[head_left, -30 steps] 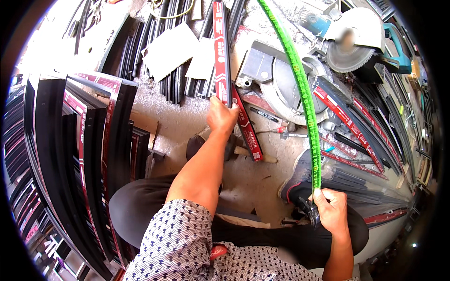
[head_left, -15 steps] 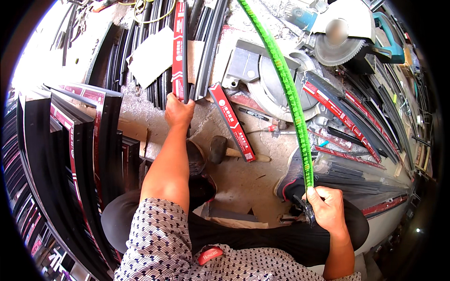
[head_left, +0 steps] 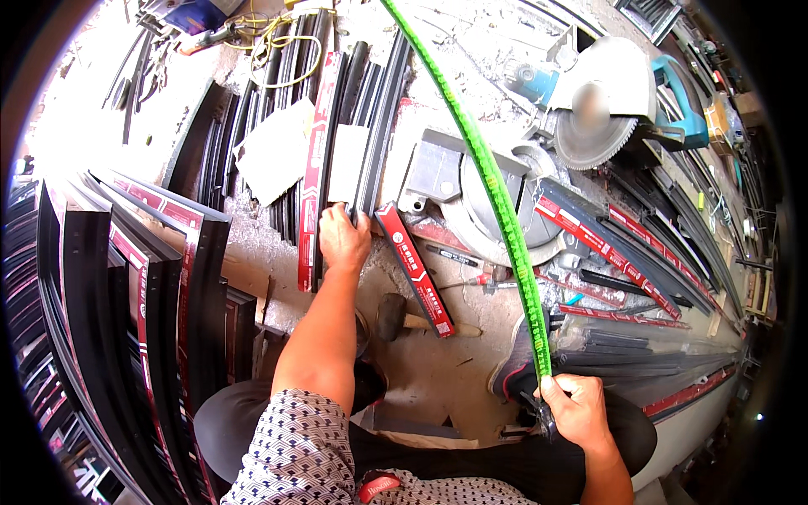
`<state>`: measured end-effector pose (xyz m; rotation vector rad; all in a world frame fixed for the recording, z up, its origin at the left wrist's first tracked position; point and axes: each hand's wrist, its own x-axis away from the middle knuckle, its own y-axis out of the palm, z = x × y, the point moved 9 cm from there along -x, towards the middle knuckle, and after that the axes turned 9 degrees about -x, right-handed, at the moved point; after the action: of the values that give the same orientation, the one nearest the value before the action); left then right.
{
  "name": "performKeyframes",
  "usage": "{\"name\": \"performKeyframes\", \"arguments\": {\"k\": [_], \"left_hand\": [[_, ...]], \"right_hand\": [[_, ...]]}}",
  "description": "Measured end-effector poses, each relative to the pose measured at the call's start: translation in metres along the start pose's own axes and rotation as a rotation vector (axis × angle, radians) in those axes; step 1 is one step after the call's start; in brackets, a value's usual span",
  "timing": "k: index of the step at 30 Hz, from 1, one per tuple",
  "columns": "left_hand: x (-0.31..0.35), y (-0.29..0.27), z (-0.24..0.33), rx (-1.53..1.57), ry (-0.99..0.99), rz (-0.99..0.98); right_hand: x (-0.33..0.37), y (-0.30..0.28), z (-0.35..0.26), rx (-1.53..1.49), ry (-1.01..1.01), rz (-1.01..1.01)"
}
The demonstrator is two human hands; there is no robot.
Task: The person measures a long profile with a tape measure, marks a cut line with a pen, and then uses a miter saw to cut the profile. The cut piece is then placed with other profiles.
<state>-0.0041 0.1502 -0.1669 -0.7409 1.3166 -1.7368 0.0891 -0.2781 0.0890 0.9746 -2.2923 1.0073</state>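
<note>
My right hand (head_left: 576, 410) is closed around a dark tape measure case (head_left: 545, 421). Its bright green tape blade (head_left: 497, 189) runs out in a long curve to the far edge of view. My left hand (head_left: 343, 238) reaches to the near end of a long dark grey profile strip (head_left: 380, 135), thumb and fingers closed about that end. Just left of this hand lies a red-labelled strip (head_left: 316, 177), its near end extending past the fingers. A shorter red-labelled piece (head_left: 417, 273) lies at an angle to the right.
A miter saw with a round blade (head_left: 593, 139) and grey base (head_left: 438, 172) stands at the far right. A mallet (head_left: 391, 317) lies near my feet. Stacked dark profiles (head_left: 160, 295) rise on the left; more red-labelled strips (head_left: 602, 244) lie right. Cardboard (head_left: 273, 156) covers some strips.
The red-labelled strip has come nearer to me, and my left hand has let go of it and shifted right to the grey strip. My right hand still holds the tape measure. The view has shifted.
</note>
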Motion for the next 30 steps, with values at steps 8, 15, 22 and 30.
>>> {"name": "performKeyframes", "arguments": {"k": [8, 15, 22, 30], "left_hand": [[-0.006, 0.014, 0.007, -0.041, -0.109, -0.228], [-0.006, 0.011, 0.016, -0.089, -0.115, -0.278], [-0.007, 0.01, 0.009, 0.005, -0.121, -0.274], [-0.027, 0.037, -0.032, 0.387, -0.157, -0.364]], "right_hand": [[-0.001, 0.001, 0.004, -0.017, -0.017, 0.024], [-0.001, 0.002, 0.001, -0.023, -0.022, 0.023], [-0.002, 0.0, 0.003, -0.013, 0.004, 0.033], [-0.001, 0.002, 0.0, -0.013, -0.033, 0.021]]}}
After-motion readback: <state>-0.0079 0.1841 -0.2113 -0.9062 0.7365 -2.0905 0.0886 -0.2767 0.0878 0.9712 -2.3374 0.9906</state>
